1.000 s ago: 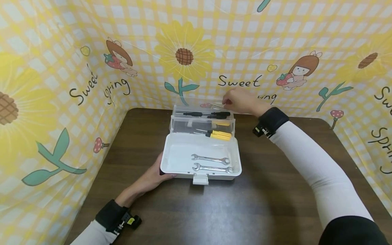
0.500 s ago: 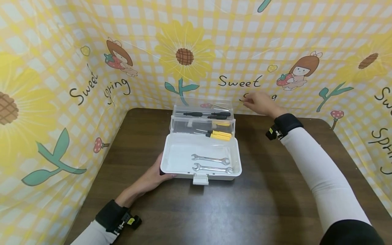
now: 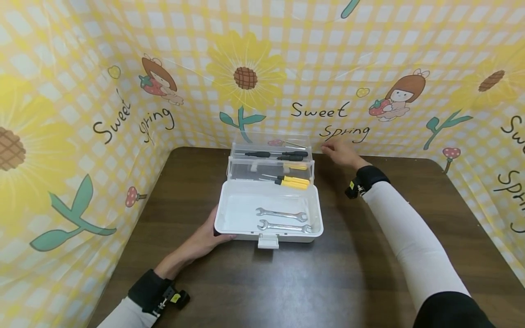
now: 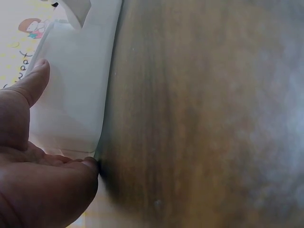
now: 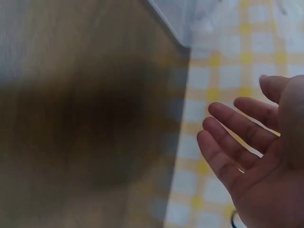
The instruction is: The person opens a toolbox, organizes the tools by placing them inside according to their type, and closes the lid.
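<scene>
A white toolbox [image 3: 229,218] stands open in the middle of the brown table, its clear lid [image 3: 270,157] upright at the back. Two metal wrenches [image 3: 283,219] lie in the white base. Black screwdrivers [image 3: 275,155] and yellow-handled screwdrivers [image 3: 292,182] rest in the clear part. My left hand [image 3: 207,234] rests against the box's front left corner; in the left wrist view its thumb [image 4: 35,80] touches the white wall [image 4: 76,85]. My right hand [image 3: 338,150] hovers to the right of the lid, holding nothing, with its fingers [image 5: 232,137] relaxed and spread.
The brown table [image 3: 369,255] is enclosed on three sides by a yellow checked curtain [image 3: 82,91] with sunflowers and cartoon figures. A white latch [image 3: 268,240] sticks out from the box's front edge.
My right hand has left the top edge of the clear lid, moved right and come down toward the table. The left hand and the box have stayed put.
</scene>
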`<state>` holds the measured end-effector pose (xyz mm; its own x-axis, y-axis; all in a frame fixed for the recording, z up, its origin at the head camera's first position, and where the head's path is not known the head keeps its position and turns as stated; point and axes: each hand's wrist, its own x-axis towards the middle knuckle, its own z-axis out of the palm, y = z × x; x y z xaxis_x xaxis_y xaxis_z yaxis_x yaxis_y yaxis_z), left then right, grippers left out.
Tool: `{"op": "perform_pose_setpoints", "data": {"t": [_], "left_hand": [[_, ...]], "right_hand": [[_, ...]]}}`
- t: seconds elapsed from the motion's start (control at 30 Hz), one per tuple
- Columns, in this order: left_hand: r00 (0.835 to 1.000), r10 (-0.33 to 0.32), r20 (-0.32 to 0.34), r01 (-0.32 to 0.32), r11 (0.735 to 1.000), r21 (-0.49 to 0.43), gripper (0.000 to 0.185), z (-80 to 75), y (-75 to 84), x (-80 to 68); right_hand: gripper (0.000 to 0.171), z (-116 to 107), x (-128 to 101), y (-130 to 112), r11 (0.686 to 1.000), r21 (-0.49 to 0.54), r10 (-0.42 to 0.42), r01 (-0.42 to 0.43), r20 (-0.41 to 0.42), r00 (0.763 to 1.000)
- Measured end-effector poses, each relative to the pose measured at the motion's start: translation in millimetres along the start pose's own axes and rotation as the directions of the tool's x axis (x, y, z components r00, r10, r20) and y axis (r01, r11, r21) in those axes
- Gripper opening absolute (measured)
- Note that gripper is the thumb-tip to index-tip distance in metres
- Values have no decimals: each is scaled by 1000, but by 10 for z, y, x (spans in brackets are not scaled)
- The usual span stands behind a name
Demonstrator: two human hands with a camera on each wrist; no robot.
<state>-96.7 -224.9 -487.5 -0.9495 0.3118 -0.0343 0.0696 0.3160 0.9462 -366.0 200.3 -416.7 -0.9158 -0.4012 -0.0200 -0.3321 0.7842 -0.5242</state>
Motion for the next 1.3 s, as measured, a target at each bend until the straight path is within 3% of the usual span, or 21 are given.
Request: {"op": "perform_pose_setpoints", "data": {"t": [0.17, 0.37, 0.53, 0.73, 1.0, 1.13, 1.3], "left_hand": [[1000, -14, -3, 14, 1000, 14, 108, 4, 7, -6], [1000, -8, -1, 8, 1000, 9, 109, -3, 15, -9], [1000, 1, 1, -1, 1000, 6, 109, -7, 14, -10], [1000, -4, 5, 4, 1000, 9, 108, -7, 8, -13], [1000, -20, 11, 20, 1000, 22, 109, -16, 35, -12], [1000, -28, 8, 27, 999, 21, 110, -16, 17, -10], [1000, -16, 2, 16, 1000, 21, 109, -10, 5, -9]], "right_hand": [[42, 182, 51, -41, 980, 199, 28, -29, 4, 1000], [52, 330, 84, -93, 873, 472, 120, -124, 39, 992], [59, 436, 142, -95, 811, 560, 149, -171, 84, 985], [67, 516, 187, -115, 713, 652, 219, -257, 140, 966], [65, 573, 183, -182, 597, 758, 229, -262, 152, 961], [62, 618, 199, -201, 576, 777, 223, -254, 150, 963], [62, 650, 203, -202, 591, 773, 208, -231, 131, 969]]}}
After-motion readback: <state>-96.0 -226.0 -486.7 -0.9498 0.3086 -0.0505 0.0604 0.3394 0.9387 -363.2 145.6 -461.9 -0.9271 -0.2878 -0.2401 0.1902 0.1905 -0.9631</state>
